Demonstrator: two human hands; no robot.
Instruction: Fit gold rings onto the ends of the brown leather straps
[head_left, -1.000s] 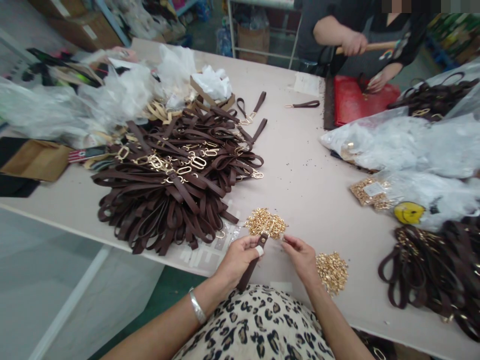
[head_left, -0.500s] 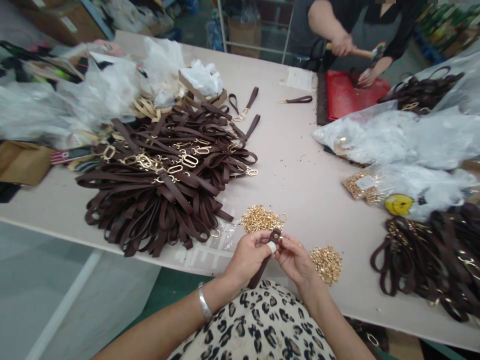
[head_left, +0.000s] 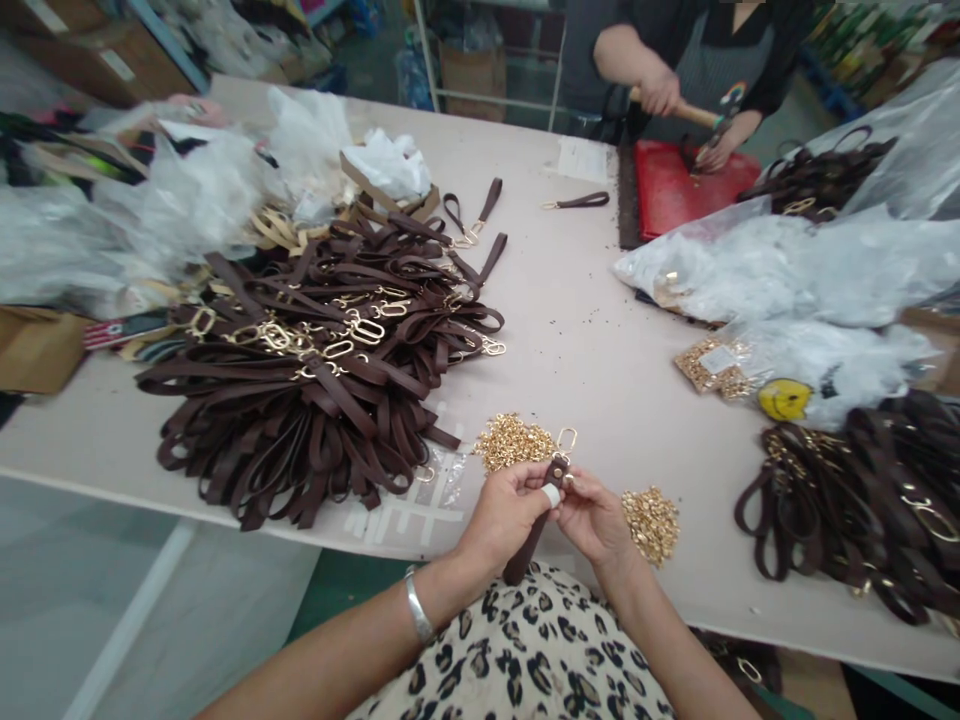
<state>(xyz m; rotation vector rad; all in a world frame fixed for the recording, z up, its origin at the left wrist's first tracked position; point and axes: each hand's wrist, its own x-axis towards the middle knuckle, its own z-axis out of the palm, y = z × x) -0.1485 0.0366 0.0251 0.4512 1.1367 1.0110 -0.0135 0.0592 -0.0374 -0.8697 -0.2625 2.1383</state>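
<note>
"Where is the brown wrist strap [head_left: 534, 545]?"

"Between the person's two hands, at the near edge of the table [head_left: 555, 300]. Its loop end slants down toward the lap; the gold oval clasp [head_left: 567, 438] points away."

"How is it gripped?"

"The left hand [head_left: 504, 515] pinches it between thumb and fingers just below the clasp. That probably steadies the end with the round gold stud [head_left: 557, 474] and keeps it facing up, in plain sight."

"And the right hand [head_left: 594, 515]?"

"Its fingertips are at the strap's right edge. I can't tell whether they pinch the leather or some tiny fitting."

"Why two gold piles?"

"The far pile of gold pieces [head_left: 514, 442] lies just beyond the left hand, the near pile of gold pieces [head_left: 651, 525] beside the right wrist. Both seem placed for a short reach, perhaps separated by kind; they're too small to identify."

"And the heap of brown straps [head_left: 322, 390]?"

"On the left, clasps gathered inward and loops fanned toward the near edge, maybe so that single ones pull free easily. Another bundle of looped straps [head_left: 862, 490] lies well apart, on the right."
</note>
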